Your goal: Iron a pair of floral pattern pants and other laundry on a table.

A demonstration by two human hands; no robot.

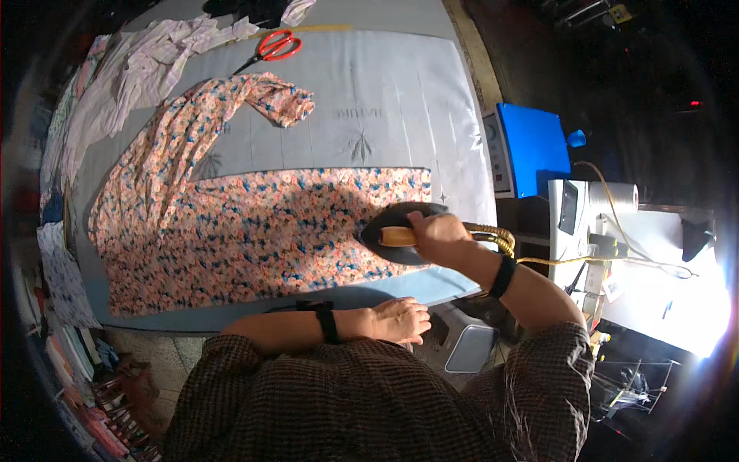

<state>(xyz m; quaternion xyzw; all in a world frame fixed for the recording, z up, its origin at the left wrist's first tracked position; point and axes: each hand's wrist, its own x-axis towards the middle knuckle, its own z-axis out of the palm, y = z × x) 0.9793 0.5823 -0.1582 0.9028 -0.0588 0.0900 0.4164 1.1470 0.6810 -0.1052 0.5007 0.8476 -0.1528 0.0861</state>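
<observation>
Iron: the dark iron (396, 218) is over the right end of the floral cloth, its tip toward the left; whether it presses down cannot be told
Right hand: the right hand (444, 237) has its fingers wrapped around the iron's orange handle (397, 236), the thumb toward the far side
Left hand: the left hand (400, 319) is at the near edge of the tabletop, fingers released and loosely bent; whether the palm touches the edge cannot be told
Floral cloth: the floral cloth (254, 235) is spread along the near part of the tabletop (392, 92), with a crumpled length bending away toward the far left
Scissors: the red-handled scissors (279, 45) lie at the far side, blades pointing near and left, just beside the crumpled part
Striped cloth: a pale striped cloth (142, 73) lies rumpled at the far left
Cord: a yellow cord (554, 260) runs right of the iron
Box: a blue box (533, 148) stands right of the tabletop
</observation>
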